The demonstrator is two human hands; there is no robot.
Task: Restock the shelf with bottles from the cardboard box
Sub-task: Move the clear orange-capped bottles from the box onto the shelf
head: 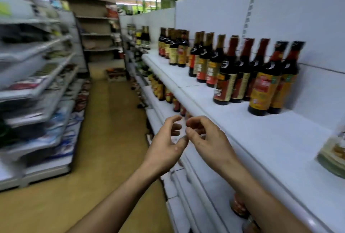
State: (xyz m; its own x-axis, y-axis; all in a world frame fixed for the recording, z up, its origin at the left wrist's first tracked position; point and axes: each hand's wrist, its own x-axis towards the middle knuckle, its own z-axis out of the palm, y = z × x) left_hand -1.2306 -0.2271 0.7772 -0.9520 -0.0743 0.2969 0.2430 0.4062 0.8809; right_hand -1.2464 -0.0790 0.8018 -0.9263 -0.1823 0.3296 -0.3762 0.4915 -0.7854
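Up front in the head view, both bare forearms reach forward side by side beside the white shelf (242, 124). Left hand (168, 139) and right hand (205, 137) nearly touch at the fingertips, fingers loosely curled and holding nothing. Dark bottles (227, 76) stand in rows at the back of the shelf, well apart from the hands.

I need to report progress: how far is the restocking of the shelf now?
Done: dark bottles already stand in rows on the top shelf. In hand: nothing; the left hand and right hand are both empty. Left: the near part of that shelf is bare, and no cardboard box is in view.
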